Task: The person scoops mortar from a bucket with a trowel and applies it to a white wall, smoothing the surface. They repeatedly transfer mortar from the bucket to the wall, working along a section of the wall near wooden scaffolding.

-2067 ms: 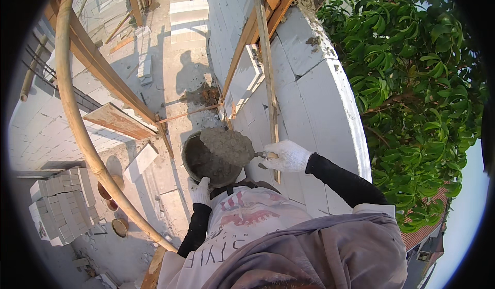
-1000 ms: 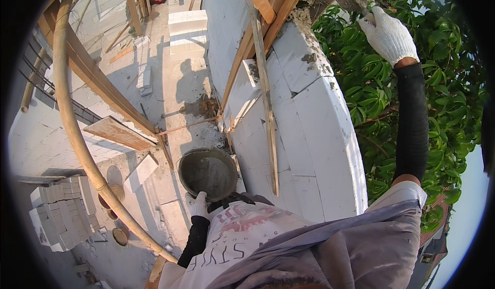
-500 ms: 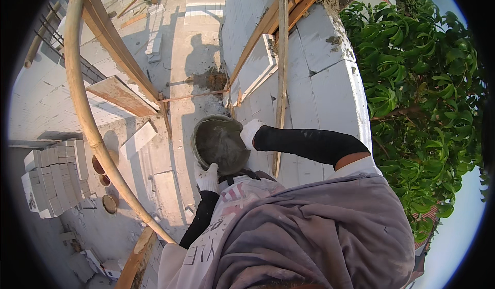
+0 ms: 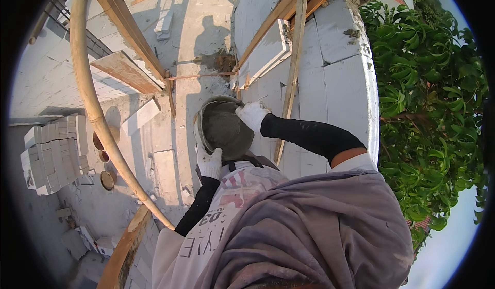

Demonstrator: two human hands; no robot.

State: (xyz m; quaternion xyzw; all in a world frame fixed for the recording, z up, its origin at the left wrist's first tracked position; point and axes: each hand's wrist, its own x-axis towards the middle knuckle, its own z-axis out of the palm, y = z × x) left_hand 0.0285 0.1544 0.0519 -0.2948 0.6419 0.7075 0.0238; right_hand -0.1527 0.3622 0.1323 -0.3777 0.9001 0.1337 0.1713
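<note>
A dark round bucket (image 4: 200, 125) is held in front of my waist, its mouth facing up toward me. Wet grey mortar (image 4: 225, 125) covers its inside. My left hand (image 4: 210, 162), in a white knit glove, is closed on the near rim with the thumb over the edge. My gloved right hand (image 4: 252, 117) is closed at the right side of the rim; its fingertips are partly hidden, and whether it also holds a small tool is unclear.
A white block wall (image 4: 344, 93) runs along my right, with leafy branches (image 4: 428, 98) beyond. Wooden props (image 4: 291, 72) lean against it. A curved bamboo pole (image 4: 95, 116) crosses at left. Stacked white blocks (image 4: 54, 157) and small buckets (image 4: 108, 180) stand on the floor below.
My right hand has shifted inward over the rim of the bucket. The bucket and left hand sit slightly higher and further right in view; the surroundings have shifted with the head's movement.
</note>
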